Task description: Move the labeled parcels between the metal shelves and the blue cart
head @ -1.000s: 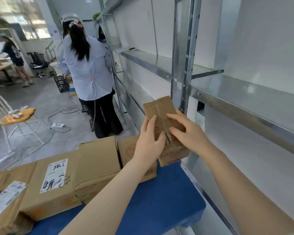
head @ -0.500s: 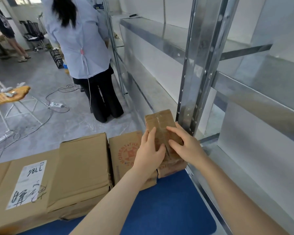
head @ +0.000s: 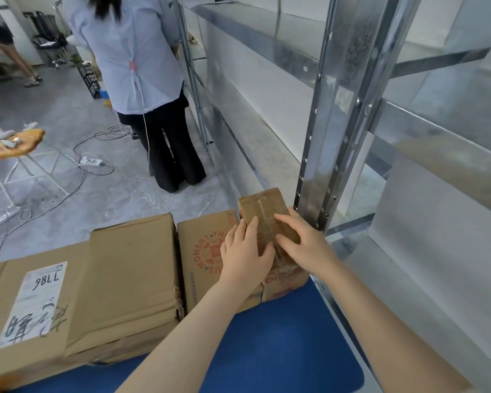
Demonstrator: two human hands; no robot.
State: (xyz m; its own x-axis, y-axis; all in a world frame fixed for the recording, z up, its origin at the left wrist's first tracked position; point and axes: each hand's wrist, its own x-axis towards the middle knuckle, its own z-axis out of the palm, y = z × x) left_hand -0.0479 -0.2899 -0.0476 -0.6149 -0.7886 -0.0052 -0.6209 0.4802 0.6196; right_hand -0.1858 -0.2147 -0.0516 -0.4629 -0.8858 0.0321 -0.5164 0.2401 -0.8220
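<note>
1. The small taped parcel is standing between the two hands, its lower edge meeting the top of the blue cart at the cart's far right corner.
2. The left hand is gripping the parcel's left side, with its fingers lying up along the edge and its thumb across the taped top.
3. The right hand is gripping the right side, with its fingers and thumb curling over the top face.
4. Just left of the grip, a red-printed box is touching the parcel.
5. Further left of the grip, a flat carton is lying beside a carton bearing a white label with handwriting on it.
6. Just right of the grip, the upright post of the metal shelves is rising, and a bare shelf is running away behind it.
7. Well beyond the grip, a person in a pale shirt is standing facing the shelving, with cables trailing over the floor nearby.
</note>
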